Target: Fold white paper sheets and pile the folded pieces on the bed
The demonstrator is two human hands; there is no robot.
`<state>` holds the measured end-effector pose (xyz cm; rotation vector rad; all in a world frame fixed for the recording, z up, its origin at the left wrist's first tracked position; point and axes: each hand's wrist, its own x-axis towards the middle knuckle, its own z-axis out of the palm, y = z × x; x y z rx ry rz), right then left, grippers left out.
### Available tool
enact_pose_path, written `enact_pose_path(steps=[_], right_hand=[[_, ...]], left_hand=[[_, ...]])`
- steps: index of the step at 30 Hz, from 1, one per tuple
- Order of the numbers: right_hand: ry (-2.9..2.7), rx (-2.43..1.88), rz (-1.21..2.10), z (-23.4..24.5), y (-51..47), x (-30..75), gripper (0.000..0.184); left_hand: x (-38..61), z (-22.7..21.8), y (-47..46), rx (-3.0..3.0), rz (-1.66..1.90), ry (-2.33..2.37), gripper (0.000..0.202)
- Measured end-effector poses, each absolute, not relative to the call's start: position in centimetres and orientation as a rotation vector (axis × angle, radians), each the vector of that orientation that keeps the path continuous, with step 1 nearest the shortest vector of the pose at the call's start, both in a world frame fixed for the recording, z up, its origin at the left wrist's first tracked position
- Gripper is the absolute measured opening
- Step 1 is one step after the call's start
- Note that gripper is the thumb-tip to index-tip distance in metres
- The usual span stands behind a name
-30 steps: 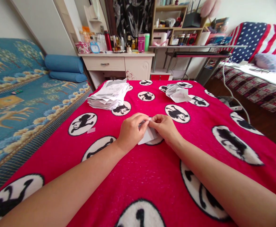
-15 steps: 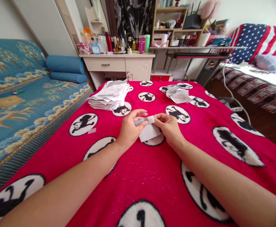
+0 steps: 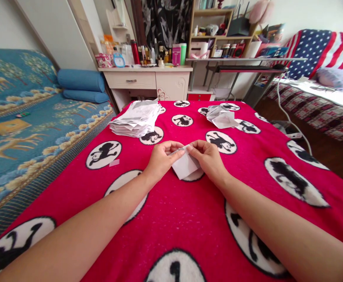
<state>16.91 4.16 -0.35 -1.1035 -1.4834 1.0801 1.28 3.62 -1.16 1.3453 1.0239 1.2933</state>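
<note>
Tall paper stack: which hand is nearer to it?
Left. The left hand is to the right of the tall paper stack and closer to the viewer; the right hand is farther right, across the held paper.

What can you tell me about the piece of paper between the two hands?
The paper looks small, whitish-grey and thin, apparently folded, with a mostly plain visible face. It lies slanted over the red cloth, its lowest corner toward the viewer. The left hand grips its upper left, the right hand its upper right, thumbs on the near face. Fingers hide its top.
</note>
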Motion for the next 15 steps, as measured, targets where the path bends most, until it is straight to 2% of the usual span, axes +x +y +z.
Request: enact_pose_path(steps=[6, 9, 12, 15], right_hand=[[-1.389, -1.138, 1.154, -0.47, 4.28, 17.05, 0.033], [-1.327, -1.048, 1.225, -0.53, 4.39, 16.97, 0.031], [-1.297, -0.991, 1.297, -0.65, 4.58, 16.98, 0.035], [-1.317, -1.026, 1.282, -0.76, 4.68, 17.08, 0.032]], left_hand=[[1.44, -1.34, 3.64, 1.349, 1.249, 1.018, 0.030], [1.19, -1.47, 3.84, 1.378, 1.288, 1.038, 0.030], [0.92, -1.41, 3.94, 1.367, 1.325, 1.048, 0.035], [0.85, -1.26, 3.86, 1.340, 1.294, 1.053, 0.041]])
